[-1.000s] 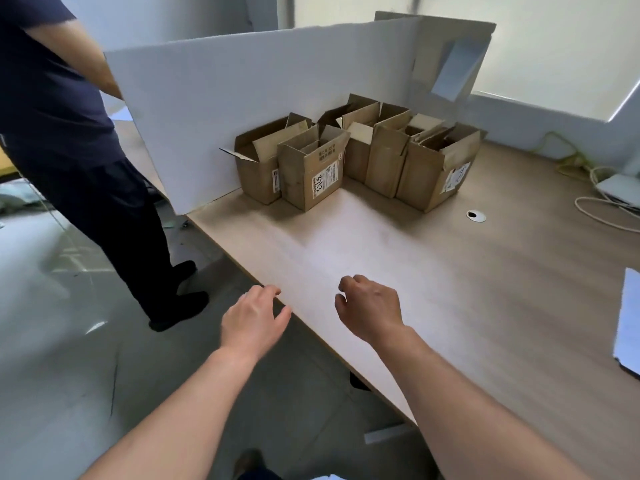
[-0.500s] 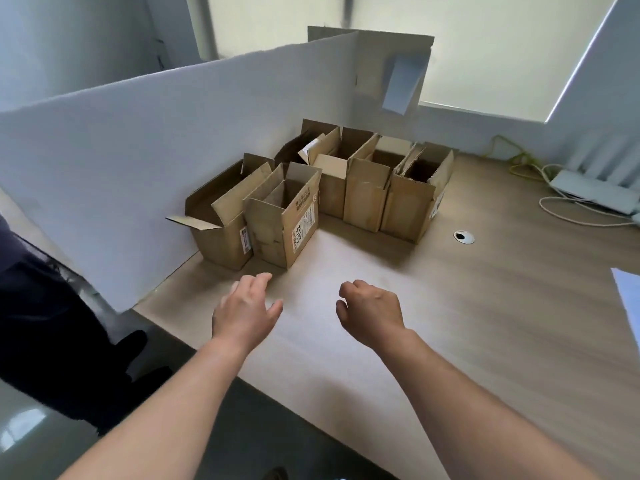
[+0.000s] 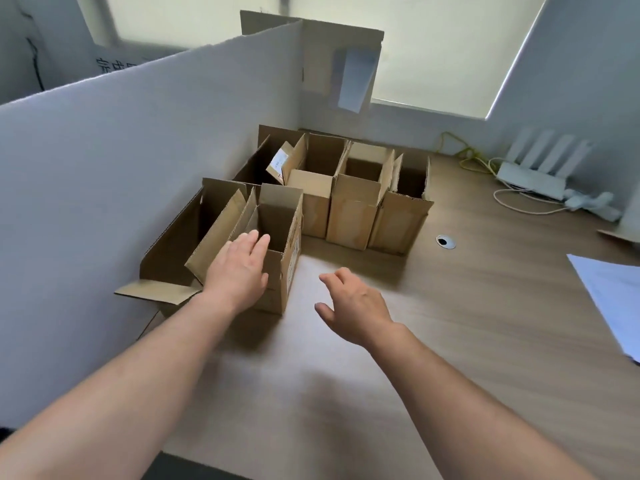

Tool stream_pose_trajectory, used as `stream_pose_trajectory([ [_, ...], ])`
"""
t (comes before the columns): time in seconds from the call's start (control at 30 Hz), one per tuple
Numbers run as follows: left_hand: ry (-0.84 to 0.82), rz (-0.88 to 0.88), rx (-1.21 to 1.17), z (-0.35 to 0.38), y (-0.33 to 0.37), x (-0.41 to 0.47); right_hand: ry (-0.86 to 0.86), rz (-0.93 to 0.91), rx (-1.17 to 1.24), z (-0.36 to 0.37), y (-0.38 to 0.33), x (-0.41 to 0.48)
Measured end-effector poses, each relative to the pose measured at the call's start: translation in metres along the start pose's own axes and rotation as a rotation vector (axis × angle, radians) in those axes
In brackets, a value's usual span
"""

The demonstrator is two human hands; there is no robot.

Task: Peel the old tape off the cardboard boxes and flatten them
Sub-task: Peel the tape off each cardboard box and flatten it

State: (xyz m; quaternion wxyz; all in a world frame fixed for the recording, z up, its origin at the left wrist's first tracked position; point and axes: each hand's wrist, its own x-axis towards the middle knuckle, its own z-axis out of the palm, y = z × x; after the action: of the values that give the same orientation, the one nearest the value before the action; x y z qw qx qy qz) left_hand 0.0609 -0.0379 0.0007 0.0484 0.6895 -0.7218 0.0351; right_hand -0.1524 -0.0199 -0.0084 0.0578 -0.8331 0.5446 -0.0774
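At the table's [image 3: 450, 358] near edge: two bare forearms reaching forward.
- Left hand [image 3: 239, 271]: fingers straight and close together, over the near rim of the front box [image 3: 290, 261]. Whether it touches cannot be told.
- Right hand [image 3: 353, 303]: fingers loosely spread, holding nothing, above the tabletop just right of that box.
- Front box: upright, flaps open, label on its right side.
- Larger box [image 3: 180, 237]: open, between front box and white partition [image 3: 104, 161], one flap folded outward.
- Row of boxes [image 3: 353, 213]: behind, open, side by side and touching.
- Paper sheet [image 3: 609, 299]: right edge.
- Cable hole [image 3: 445, 241]: right of the row.
- Router [image 3: 533, 180]: far right, with cables.
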Motion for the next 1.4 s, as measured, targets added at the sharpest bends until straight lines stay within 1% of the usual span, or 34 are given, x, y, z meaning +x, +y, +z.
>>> stream_pose_trajectory([
  [0.1,-0.021,0.038,0.128,0.003,-0.001,0.016,-0.012,0.036,-0.013,0.002,0.003,0.003],
  [0.2,0.003,0.050,0.166,-0.003,0.005,0.025,-0.020,0.072,-0.020,0.003,0.011,0.003],
  [0.33,-0.085,0.088,0.033,-0.015,0.035,0.030,-0.003,0.115,0.003,0.000,0.025,0.000],
  [0.43,-0.107,0.034,-0.088,-0.021,0.071,0.031,0.000,0.164,0.039,-0.005,0.040,-0.005],
  [0.53,-0.142,0.017,-0.180,-0.026,0.110,0.030,0.001,0.275,0.145,-0.010,0.058,-0.017],
  [0.6,-0.209,0.021,-0.340,-0.028,0.138,0.028,-0.013,0.344,0.210,-0.013,0.074,-0.027],
  [0.7,-0.340,-0.005,-0.648,-0.033,0.180,0.023,-0.037,0.399,0.314,-0.019,0.097,-0.048],
  [0.8,-0.590,-0.159,-0.955,-0.043,0.214,0.017,-0.016,0.481,0.479,-0.025,0.116,-0.070],
  [0.83,-0.655,-0.182,-1.012,-0.045,0.222,0.015,-0.005,0.512,0.514,-0.026,0.121,-0.076],
  [0.9,-0.711,-0.178,-1.069,-0.047,0.235,0.011,0.013,0.550,0.550,-0.030,0.130,-0.084],
  [1.0,-0.693,-0.167,-1.164,-0.047,0.248,0.006,0.036,0.593,0.593,-0.034,0.141,-0.090],
  [1.07,-0.607,-0.157,-1.276,-0.049,0.248,0.006,0.058,0.656,0.613,-0.037,0.150,-0.093],
  [1.13,-0.431,-0.153,-1.353,-0.052,0.237,0.008,0.081,0.698,0.579,-0.040,0.161,-0.098],
  [1.2,-0.200,-0.193,-1.359,-0.053,0.219,0.009,0.096,0.730,0.521,-0.043,0.173,-0.103],
  [1.27,0.025,-0.289,-1.236,-0.046,0.200,0.010,0.124,0.773,0.489,-0.044,0.184,-0.108],
  [1.3,0.085,-0.357,-1.142,-0.042,0.190,0.011,0.132,0.794,0.486,-0.043,0.188,-0.110],
  [1.33,0.091,-0.439,-1.062,-0.037,0.181,0.011,0.137,0.813,0.491,-0.042,0.191,-0.112],
  [1.37,0.039,-0.536,-1.017,-0.031,0.174,0.010,0.140,0.826,0.503,-0.041,0.193,-0.113],
  [1.4,-0.058,-0.644,-1.010,-0.024,0.168,0.008,0.143,0.833,0.515,-0.040,0.194,-0.113],
])
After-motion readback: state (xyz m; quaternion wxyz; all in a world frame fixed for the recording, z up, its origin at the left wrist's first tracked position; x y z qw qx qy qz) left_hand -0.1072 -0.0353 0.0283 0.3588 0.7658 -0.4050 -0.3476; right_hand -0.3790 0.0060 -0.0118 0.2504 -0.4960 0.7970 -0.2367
